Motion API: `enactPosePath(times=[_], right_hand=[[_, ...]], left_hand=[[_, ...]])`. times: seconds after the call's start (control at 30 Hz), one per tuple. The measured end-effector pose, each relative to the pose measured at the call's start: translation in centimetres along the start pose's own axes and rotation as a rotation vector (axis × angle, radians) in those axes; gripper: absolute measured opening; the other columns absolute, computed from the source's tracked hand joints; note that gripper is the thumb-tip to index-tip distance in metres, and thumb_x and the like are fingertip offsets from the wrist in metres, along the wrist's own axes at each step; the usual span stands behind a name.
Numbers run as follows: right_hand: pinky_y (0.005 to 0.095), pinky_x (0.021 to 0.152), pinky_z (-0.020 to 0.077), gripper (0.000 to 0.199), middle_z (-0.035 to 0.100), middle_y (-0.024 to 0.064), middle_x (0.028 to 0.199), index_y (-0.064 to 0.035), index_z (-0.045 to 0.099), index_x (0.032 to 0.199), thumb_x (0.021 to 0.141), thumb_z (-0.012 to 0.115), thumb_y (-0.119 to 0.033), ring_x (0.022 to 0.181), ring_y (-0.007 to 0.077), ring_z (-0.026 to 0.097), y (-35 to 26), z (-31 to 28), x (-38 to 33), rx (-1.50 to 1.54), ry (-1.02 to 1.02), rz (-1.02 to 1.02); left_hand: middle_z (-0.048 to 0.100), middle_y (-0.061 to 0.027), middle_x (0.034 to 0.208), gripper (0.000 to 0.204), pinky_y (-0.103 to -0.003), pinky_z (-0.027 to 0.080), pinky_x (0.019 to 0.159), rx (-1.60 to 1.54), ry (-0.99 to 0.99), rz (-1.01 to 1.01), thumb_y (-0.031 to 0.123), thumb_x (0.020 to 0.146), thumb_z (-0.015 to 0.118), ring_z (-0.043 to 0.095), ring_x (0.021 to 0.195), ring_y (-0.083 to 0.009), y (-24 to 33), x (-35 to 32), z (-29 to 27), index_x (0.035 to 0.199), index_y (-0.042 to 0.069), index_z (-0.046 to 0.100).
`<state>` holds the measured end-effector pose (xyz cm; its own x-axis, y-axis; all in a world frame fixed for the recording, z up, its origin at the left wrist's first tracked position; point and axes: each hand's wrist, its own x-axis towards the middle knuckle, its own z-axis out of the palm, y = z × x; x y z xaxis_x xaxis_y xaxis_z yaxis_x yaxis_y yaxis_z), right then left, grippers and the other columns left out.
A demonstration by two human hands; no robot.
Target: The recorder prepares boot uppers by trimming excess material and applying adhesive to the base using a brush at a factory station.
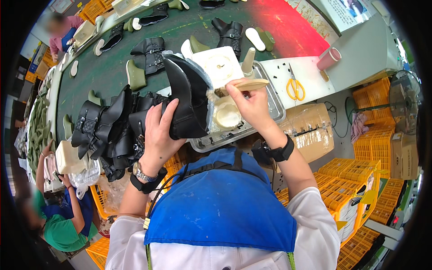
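Left hand (158,128): clasps the black boot (186,105).
Boot: above the counter's (96,72) near edge.
Right hand (251,104): pinches the brush (250,85), bristles (211,95) at the boot's pale rim (210,112).
Stroke: best light, even, boot steady.

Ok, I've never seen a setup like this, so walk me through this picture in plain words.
There is no machine here, just a person's two bare hands. The single picture comes from a wide fisheye camera on that person's head, looking down, so straight edges bend near the rim. The left hand holds a black boot. The right hand grips a wooden-handled brush, its bristles close to the boot's edge; contact is hard to tell. A pale round container sits in front. On the green bench lie more black boots; yellow-handled scissors lie at the right.
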<state>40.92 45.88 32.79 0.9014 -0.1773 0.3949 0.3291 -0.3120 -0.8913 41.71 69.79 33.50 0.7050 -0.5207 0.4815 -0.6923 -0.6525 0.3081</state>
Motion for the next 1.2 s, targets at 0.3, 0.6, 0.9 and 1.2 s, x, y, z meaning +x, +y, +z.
enactPosePath(times=[0.3,0.6,0.9,1.2], right_hand=[[0.0187,0.054,0.0388,0.017,0.057,0.0001,0.068,-0.0005,0.063,0.085,0.084,0.058,-0.017,0.06,0.0053,0.049,1.4,-1.4,0.7,0.155,0.12,0.135],[0.0302,0.055,0.046,0.024,0.064,0.013,0.068,0.0041,0.063,0.082,0.079,0.061,-0.02,0.061,0.0193,0.062,9.8,-1.7,-4.3,-0.167,-0.178,0.329],[0.0345,0.056,0.045,0.023,0.061,0.0175,0.066,0.0017,0.063,0.078,0.078,0.06,-0.021,0.06,0.0295,0.06,8.4,-1.8,-4.6,-0.369,-0.423,0.34],[0.0223,0.051,0.0438,0.023,0.059,0.0041,0.067,0.0025,0.063,0.086,0.082,0.059,-0.019,0.056,0.008,0.054,5.8,-4.2,-0.6,-0.024,-0.415,0.57]], left_hand=[[0.048,-0.0169,0.111,0.091,-0.039,0.038,0.091,-0.383,-0.076,-0.134,0.006,0.05,0.074,0.048,0.104,-0.0313,-1.2,1.0,-0.9,0.13,0.006,0.03],[0.044,-0.0108,0.126,0.1,-0.032,0.032,0.098,-1.454,-0.32,-0.617,0.037,0.05,0.082,0.043,0.115,-0.0213,-9.1,-1.0,-1.1,0.128,-0.001,0.033],[0.046,-0.0126,0.123,0.1,-0.032,0.033,0.098,-1.621,-0.545,-0.691,0.048,0.051,0.079,0.045,0.113,-0.0224,-9.7,-2.8,0.3,0.125,-0.004,0.036],[0.046,-0.0132,0.123,0.101,-0.031,0.033,0.098,-1.694,-0.827,-0.681,0.051,0.052,0.078,0.045,0.113,-0.0223,-7.5,-2.9,1.0,0.125,-0.005,0.036]])
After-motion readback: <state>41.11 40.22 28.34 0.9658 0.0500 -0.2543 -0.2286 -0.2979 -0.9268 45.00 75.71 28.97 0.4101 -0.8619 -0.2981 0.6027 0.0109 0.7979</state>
